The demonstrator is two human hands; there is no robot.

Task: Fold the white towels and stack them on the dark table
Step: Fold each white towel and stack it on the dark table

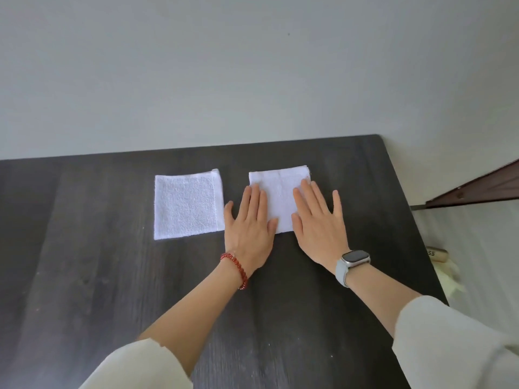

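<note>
Two folded white towels lie side by side on the dark table (112, 276), a narrow gap between them. The left towel (186, 204) is a flat square with nothing on it. On the right towel (280, 192) both my hands lie flat with straight fingers. My left hand (251, 226), with a red bead bracelet at the wrist, covers its left edge and near left corner. My right hand (318, 224), with a grey watch at the wrist, covers its right side. Part of that towel is hidden under my palms.
A pale wall rises right behind the table's far edge. The table's right edge runs diagonally past my right arm; beyond it is a light floor with a wooden cylinder (438, 254) and a dark brown board (477, 189).
</note>
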